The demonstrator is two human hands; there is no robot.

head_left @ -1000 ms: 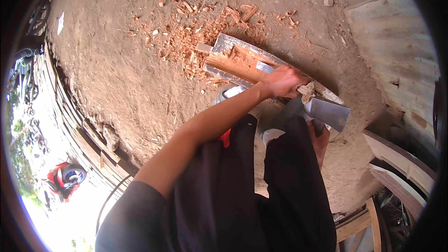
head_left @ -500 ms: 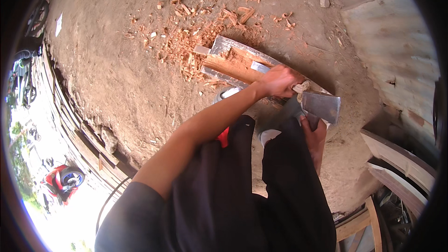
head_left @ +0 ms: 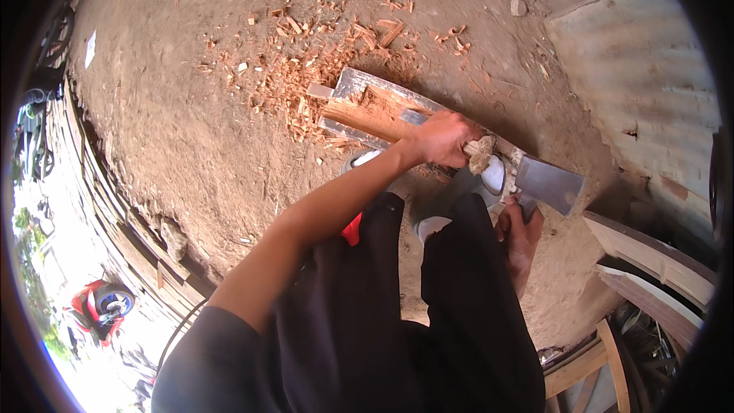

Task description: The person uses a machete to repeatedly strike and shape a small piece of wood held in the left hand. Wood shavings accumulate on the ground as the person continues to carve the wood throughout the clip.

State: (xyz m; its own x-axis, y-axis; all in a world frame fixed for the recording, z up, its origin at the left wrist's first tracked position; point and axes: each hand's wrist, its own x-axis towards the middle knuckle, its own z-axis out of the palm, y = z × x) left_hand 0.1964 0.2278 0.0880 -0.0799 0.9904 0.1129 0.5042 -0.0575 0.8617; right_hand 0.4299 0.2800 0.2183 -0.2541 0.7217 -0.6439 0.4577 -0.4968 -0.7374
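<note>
My left hand (head_left: 446,140) is closed round a chisel. Its flat metal blade (head_left: 414,117) lies against a reddish-brown hollowed wooden block (head_left: 363,112), and its frayed wooden butt (head_left: 479,153) sticks out on the right side of my fist. My right hand (head_left: 520,231) grips the handle of a hatchet-like tool with a broad, flat grey metal head (head_left: 550,184). That head stands to the right of the chisel's butt, apart from it. The block has worn whitish-grey side walls and lies slantwise on the ground before my feet. The chisel's cutting tip is hard to make out.
Reddish wood shavings (head_left: 298,84) lie scattered over the dirt floor (head_left: 191,130) beyond the block. Corrugated metal sheeting (head_left: 634,76) stands on the right, with wooden boards (head_left: 650,252) nearer me. Stacked planks (head_left: 115,206) run along the left, with a red motorbike (head_left: 99,306) outside.
The hatchet-like tool's head has moved right, away from the chisel's butt, with my right hand. My left hand still holds the chisel on the block. The view has shifted slightly.
</note>
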